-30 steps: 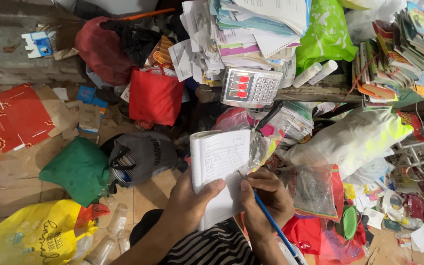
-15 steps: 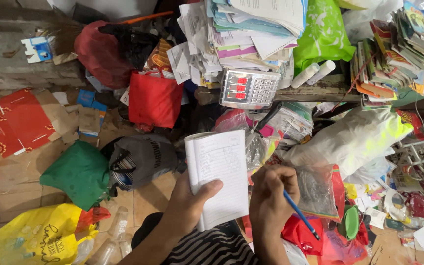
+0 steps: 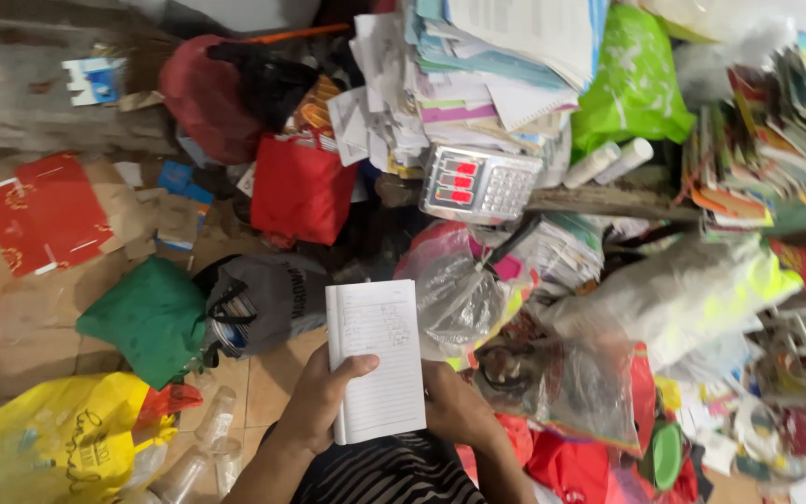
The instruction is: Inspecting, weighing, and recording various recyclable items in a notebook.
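Notebook: small white lined paper notebook (image 3: 375, 359), held upright at lower centre of the frame, faint handwriting on the open page.
Left hand: left hand (image 3: 324, 401) grips the notebook's left edge, thumb pressed across the page, fingers wrapped behind it.
Right hand: right hand (image 3: 454, 406) sits just beside the notebook's lower right edge, touching it; fingers curled under and hidden, so cannot tell whether they hold anything.
Clothing: black-and-white striped garment (image 3: 384, 471) at bottom centre, below both hands.
Scale: grey digital weighing scale with red display (image 3: 479, 182), above the notebook, on a wooden plank.
Papers: tall stack of loose papers and books (image 3: 487, 70), top centre.
Bags: red fabric bag (image 3: 302, 187) upper left of centre; green bag (image 3: 146, 317) and yellow plastic bag (image 3: 62, 439) at left; clear plastic bag (image 3: 459, 289) just right of the notebook.
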